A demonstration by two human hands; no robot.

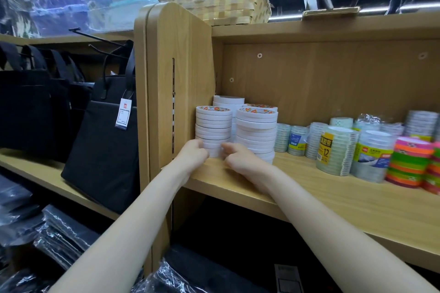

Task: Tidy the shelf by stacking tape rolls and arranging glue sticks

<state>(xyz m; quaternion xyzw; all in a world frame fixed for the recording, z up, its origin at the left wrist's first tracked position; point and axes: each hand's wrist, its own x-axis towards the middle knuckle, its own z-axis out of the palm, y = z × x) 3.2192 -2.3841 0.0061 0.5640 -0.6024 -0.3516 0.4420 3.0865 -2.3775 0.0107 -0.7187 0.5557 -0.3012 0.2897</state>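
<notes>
Both hands at base of front-left stack of white tape rolls [213,129], on light wooden shelf [333,195] hard by its side panel. Left hand [192,153] and right hand [235,157] curl round the lowest rolls from either side, likely to square or shift the column. Second white stack [256,131] just beside. No glue sticks visible.

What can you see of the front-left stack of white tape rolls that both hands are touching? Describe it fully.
The front-left stack of white tape rolls is a column of thin, flat white rolls, slightly uneven, standing upright on the wooden shelf beside the side panel. The top roll shows an orange and red printed core. The left hand and right hand grip its bottom rolls from either side. A similar stack stands close on its right.
</notes>
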